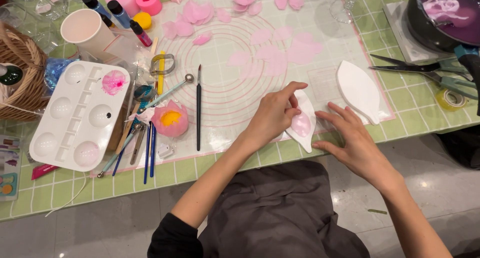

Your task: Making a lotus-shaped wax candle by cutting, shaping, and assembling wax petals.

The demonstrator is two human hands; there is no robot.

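My left hand (pixel 274 114) presses its fingertips on a pink petal (pixel 301 124) that lies in a white leaf-shaped mould (pixel 306 138) near the table's front edge. My right hand (pixel 356 140) rests flat beside the mould's right side, fingers spread, touching its edge. A second white leaf-shaped mould half (pixel 358 90) lies just to the right on the clear mat (pixel 225 95). Several thin pink petals (pixel 280 50) are spread over the mat's circles further back.
A white paint palette (pixel 75 113) with a pink stain, a pink flower with yellow centre (pixel 170 119), brushes (pixel 198 108) and modelling tools lie left. Scissors (pixel 425 70), tape (pixel 449 99) and a dark pan (pixel 445 13) are right. A wicker basket (pixel 22 73) and paper cup (pixel 85 30) stand far left.
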